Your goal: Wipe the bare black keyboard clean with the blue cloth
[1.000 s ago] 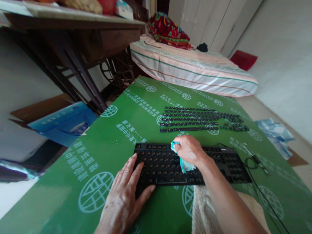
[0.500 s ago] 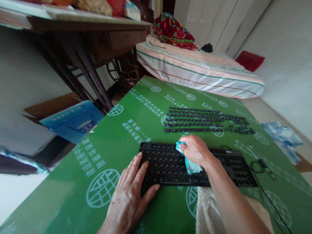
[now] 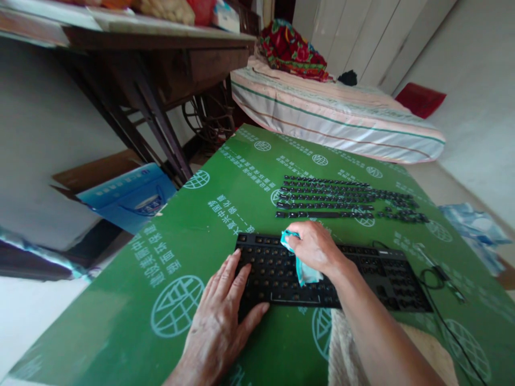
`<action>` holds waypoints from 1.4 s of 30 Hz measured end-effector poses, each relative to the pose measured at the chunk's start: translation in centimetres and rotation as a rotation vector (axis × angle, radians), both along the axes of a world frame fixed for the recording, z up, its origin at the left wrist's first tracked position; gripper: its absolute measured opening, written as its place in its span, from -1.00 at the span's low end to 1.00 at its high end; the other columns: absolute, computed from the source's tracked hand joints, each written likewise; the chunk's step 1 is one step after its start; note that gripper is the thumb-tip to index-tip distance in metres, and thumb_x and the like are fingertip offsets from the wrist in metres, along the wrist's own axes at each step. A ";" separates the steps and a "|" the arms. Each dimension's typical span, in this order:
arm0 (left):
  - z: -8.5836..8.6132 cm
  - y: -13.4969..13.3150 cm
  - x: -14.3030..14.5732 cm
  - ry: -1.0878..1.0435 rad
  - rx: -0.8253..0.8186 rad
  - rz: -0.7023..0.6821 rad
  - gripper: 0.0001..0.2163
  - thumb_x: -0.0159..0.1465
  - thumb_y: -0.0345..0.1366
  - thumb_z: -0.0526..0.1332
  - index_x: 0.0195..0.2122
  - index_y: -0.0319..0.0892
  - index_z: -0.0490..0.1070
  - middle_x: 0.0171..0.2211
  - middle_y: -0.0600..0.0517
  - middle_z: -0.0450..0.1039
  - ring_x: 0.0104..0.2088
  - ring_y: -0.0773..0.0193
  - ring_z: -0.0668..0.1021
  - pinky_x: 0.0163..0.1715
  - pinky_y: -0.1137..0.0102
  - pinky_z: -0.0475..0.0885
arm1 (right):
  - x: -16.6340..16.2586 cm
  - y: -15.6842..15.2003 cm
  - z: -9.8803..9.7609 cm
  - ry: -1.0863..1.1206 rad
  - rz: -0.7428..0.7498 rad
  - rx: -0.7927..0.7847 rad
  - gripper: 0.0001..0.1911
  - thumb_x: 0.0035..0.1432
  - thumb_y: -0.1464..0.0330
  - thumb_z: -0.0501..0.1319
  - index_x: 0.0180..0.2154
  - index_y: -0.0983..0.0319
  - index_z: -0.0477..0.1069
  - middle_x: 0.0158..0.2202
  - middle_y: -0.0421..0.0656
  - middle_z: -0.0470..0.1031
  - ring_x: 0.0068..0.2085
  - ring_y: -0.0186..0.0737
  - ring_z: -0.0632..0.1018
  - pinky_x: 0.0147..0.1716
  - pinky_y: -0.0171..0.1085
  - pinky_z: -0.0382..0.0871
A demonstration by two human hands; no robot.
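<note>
A black keyboard (image 3: 265, 273), its keycaps off and the switch sockets bare, lies across the near part of the green table. My left hand (image 3: 223, 311) rests at its left end, fingers spread along the side and thumb at the front edge. My right hand (image 3: 316, 246) is closed around a teal and white cloth (image 3: 308, 274) and presses it on the upper rows, left of the keyboard's middle. Part of the keyboard is hidden beneath the hand and forearm. Beyond it, the loose black keycaps (image 3: 325, 205) are laid out in several rows.
Under my right forearm lies a beige cloth (image 3: 346, 348) at the front of the green table (image 3: 225, 177). A thin tool (image 3: 438, 271) and a black cable (image 3: 454, 335) are to the right. Behind stands a bed (image 3: 341, 118); a sewing-machine table (image 3: 161, 48) is on the left.
My right hand and the teal cloth have moved a little to the left along the keyboard. My left hand stays at the keyboard's left end. The whole view has shifted slightly.
</note>
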State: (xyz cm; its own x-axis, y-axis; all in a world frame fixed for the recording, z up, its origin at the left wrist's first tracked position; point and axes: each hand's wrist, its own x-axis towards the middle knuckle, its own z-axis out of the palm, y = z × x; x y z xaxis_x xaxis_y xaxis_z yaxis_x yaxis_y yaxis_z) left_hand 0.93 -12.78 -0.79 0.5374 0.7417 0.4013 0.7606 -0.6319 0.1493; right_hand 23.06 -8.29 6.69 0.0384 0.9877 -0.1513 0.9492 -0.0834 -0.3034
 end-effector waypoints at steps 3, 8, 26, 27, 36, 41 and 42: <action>0.0 0.0 0.0 0.007 0.003 0.001 -0.41 0.20 0.01 0.16 0.15 -0.27 0.20 0.28 -0.26 0.08 0.22 -0.05 0.27 0.06 0.10 0.41 | -0.9 0.3 0.0 -0.013 0.055 0.012 -0.80 0.16 0.35 0.09 -0.40 0.19 0.48 -0.43 -0.15 0.56 -0.39 -0.27 0.48 -0.47 -0.31 0.01; 0.0 0.0 0.1 0.001 0.002 -0.003 -0.41 0.20 0.02 0.16 0.15 -0.28 0.21 0.27 -0.27 0.09 0.23 -0.04 0.27 0.06 0.11 0.41 | -0.9 0.4 0.4 -0.129 -0.020 -0.044 -0.83 0.09 0.40 0.11 -0.46 0.20 0.47 -0.44 -0.11 0.55 -0.39 -0.23 0.50 -0.51 -0.28 -0.04; 0.0 -0.1 0.0 -0.010 -0.027 -0.005 -0.41 0.20 0.00 0.16 0.16 -0.26 0.20 0.28 -0.26 0.07 0.23 -0.05 0.27 0.07 0.10 0.40 | -3.7 1.7 0.8 -0.056 0.102 -0.016 -0.81 0.15 0.38 0.09 -0.38 0.21 0.48 -0.38 -0.11 0.58 -0.34 -0.25 0.53 -0.46 -0.31 0.09; 0.0 -0.1 0.0 -0.008 -0.020 -0.007 -0.41 0.20 0.00 0.16 0.15 -0.27 0.20 0.28 -0.27 0.08 0.22 -0.06 0.28 0.07 0.10 0.40 | -3.8 1.8 0.7 -0.048 0.103 -0.006 -0.81 0.15 0.37 0.09 -0.37 0.20 0.48 -0.37 -0.11 0.59 -0.33 -0.25 0.54 -0.45 -0.32 0.10; -0.1 0.0 -0.1 -0.009 -0.038 -0.001 -0.41 0.19 0.00 0.18 0.16 -0.25 0.20 0.29 -0.24 0.06 0.23 -0.06 0.26 0.08 0.11 0.39 | -4.2 2.1 0.6 -0.094 0.100 0.001 -0.79 0.11 0.41 0.08 -0.39 0.21 0.49 -0.34 -0.04 0.59 -0.29 -0.19 0.56 -0.44 -0.32 0.15; -0.1 0.0 -0.1 -0.017 -0.046 0.003 -0.41 0.19 0.00 0.18 0.17 -0.23 0.20 0.28 -0.23 0.09 0.22 -0.06 0.28 0.08 0.09 0.38 | -4.4 2.2 0.8 -0.045 0.111 0.001 -0.79 0.14 0.38 0.08 -0.37 0.20 0.49 -0.32 -0.06 0.60 -0.28 -0.20 0.56 -0.41 -0.33 0.18; 0.0 0.0 -0.1 -0.022 -0.050 0.004 -0.41 0.19 0.00 0.18 0.16 -0.22 0.20 0.28 -0.23 0.09 0.22 -0.06 0.28 0.08 0.09 0.39 | -4.5 2.2 0.8 -0.053 0.106 -0.010 -0.80 0.13 0.39 0.09 -0.37 0.21 0.49 -0.31 -0.05 0.60 -0.27 -0.19 0.56 -0.41 -0.33 0.19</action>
State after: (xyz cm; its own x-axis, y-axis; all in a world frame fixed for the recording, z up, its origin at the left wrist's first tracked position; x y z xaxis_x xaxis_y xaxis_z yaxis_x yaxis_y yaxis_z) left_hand 0.85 -12.83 -0.83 0.5256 0.7633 0.3757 0.7592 -0.6201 0.1977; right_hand 18.61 -6.05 7.53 -0.0581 0.9852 -0.1614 0.9677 0.0158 -0.2518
